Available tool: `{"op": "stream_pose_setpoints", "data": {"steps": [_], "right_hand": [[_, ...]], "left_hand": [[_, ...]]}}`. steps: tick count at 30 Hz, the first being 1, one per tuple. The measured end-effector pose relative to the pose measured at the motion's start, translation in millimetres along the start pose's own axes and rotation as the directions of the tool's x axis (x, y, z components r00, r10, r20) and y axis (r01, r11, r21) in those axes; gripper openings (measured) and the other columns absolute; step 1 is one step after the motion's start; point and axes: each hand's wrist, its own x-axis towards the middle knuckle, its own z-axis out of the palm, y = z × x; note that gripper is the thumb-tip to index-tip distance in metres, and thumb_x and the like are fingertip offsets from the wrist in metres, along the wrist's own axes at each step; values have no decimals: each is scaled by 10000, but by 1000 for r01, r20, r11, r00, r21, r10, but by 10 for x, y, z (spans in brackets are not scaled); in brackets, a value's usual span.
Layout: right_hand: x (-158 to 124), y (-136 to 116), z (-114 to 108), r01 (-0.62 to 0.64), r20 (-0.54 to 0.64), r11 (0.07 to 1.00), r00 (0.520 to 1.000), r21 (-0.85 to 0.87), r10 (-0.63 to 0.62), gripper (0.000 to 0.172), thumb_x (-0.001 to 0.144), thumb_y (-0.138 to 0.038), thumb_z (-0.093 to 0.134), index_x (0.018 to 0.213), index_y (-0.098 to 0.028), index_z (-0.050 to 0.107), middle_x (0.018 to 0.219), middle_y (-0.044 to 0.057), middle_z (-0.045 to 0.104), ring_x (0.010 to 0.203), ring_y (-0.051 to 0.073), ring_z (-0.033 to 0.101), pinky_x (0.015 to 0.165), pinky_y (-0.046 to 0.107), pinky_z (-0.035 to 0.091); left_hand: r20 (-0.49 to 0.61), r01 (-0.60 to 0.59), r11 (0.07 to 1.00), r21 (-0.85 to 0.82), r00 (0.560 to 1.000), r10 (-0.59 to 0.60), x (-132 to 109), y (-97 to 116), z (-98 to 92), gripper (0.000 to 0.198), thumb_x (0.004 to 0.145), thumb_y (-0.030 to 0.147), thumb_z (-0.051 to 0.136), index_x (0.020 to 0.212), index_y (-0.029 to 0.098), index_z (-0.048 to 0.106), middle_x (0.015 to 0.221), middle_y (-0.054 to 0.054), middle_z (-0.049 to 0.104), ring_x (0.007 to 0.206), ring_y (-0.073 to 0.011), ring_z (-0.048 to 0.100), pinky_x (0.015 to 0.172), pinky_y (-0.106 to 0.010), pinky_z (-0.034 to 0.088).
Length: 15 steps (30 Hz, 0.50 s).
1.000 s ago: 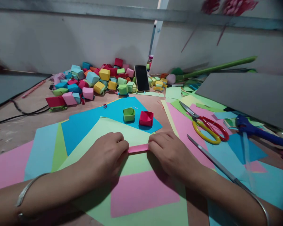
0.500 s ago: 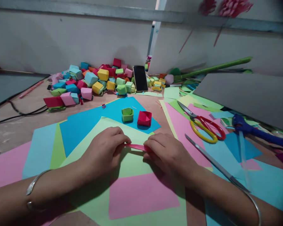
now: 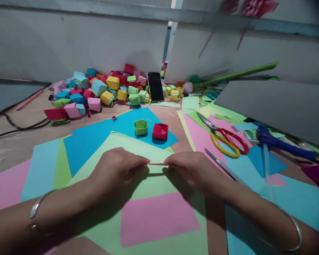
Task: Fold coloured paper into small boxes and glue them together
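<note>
Between my two hands a narrow pink paper strip (image 3: 157, 164) is held edge-on, a little above a pale green sheet (image 3: 140, 182). My left hand (image 3: 119, 168) pinches its left end between thumb and fingers. The right end sits in the pinch of my right hand (image 3: 190, 170). Most of the strip is hidden by the fingers. Just beyond stand a small green paper box (image 3: 141, 128) and a red paper box (image 3: 160, 131), both with their open side up, on a blue sheet (image 3: 95, 138). A pink sheet (image 3: 158, 219) lies nearer to me.
Folded paper boxes (image 3: 98, 86) pile up at the back, with a phone (image 3: 155, 86) leaning beside them. To the right lie scissors (image 3: 225, 141), a knife-like blade (image 3: 223, 164) partly under my forearm, and a blue glue gun (image 3: 284, 143). A grey board (image 3: 276, 106) stands behind.
The pink strip has turned from slightly slanted to level and shows only its thin edge. My right hand has shifted its grip at the end. The whole view has moved slightly.
</note>
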Motion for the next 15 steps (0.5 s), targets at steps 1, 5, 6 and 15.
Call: {"op": "stream_pose_setpoints", "data": {"steps": [1,5,6,15], "right_hand": [[4,44,-36,-1,-11,1000,1000,29,1,271,817,-7,502,892,-182,695,761,8,723,687,117,653,604,201,438],[9,150,-89,1,-124,999,992,38,4,299,811,-2,498,896,-192,713,768,-2,738,695,115,679,602,191,481],[7,155,-83,1,-156,1000,988,15,1,289,828,-12,494,900,-189,710,788,6,744,723,124,691,616,198,498],[14,27,-17,192,-316,949,910,-250,-267,270,940,-80,423,941,-95,692,866,128,746,842,213,697,739,351,558]], "left_hand": [[16,61,996,-69,998,-60,25,-16,-19,213,900,243,552,889,237,765,696,6,751,608,-152,640,574,-262,404],[80,178,956,-233,983,-163,97,-76,-67,228,894,317,564,872,220,769,738,-14,772,632,-158,679,566,-244,458],[76,178,963,-200,983,-166,104,-85,-68,243,900,322,547,896,218,766,768,-29,776,664,-173,686,579,-257,463],[159,-50,988,143,987,27,104,-53,3,395,994,372,347,1094,188,682,848,-74,712,767,-222,604,666,-333,378]]}}
